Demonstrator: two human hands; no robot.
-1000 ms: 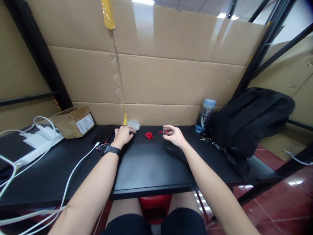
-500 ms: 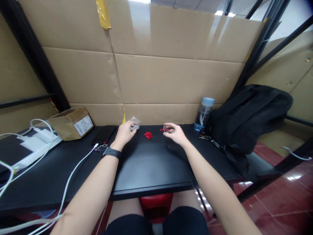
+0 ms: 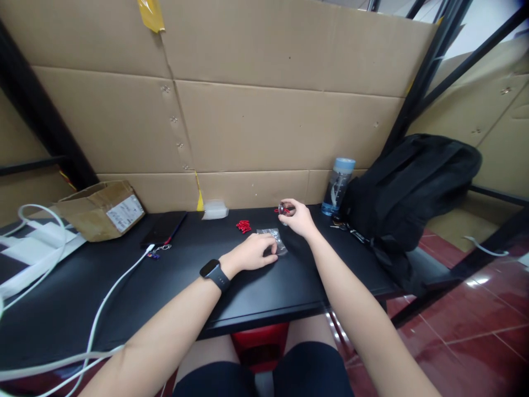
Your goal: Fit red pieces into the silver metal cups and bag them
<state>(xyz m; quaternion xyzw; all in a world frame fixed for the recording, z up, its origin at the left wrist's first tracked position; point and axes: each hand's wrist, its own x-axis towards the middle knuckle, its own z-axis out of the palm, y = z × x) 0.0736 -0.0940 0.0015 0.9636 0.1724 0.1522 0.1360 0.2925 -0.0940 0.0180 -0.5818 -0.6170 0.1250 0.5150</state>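
Note:
A small clear plastic bag (image 3: 281, 242) lies near the middle of the black table, partly beneath the fingers of my left hand (image 3: 255, 251), which curl with a gap between thumb and fingertips. To its upper right, my right hand (image 3: 298, 218) pinches a small shiny round object (image 3: 282, 209) with a bit of red at it; its details are too small to tell. A little pile of red pieces (image 3: 243, 226) sits behind my left hand. Against the cardboard stands a translucent white box (image 3: 215, 209), touched by neither hand.
On the left are a cardboard box (image 3: 101, 210), a dark phone (image 3: 163, 229) with a white cable (image 3: 108, 295), and white chargers (image 3: 35, 248). A water bottle (image 3: 339, 186), keys and a black backpack (image 3: 413, 193) stand on the right.
My left hand has let go of the translucent box by the cardboard and moved right and nearer, onto the plastic bag. My right hand still holds its small object. The view has shifted slightly.

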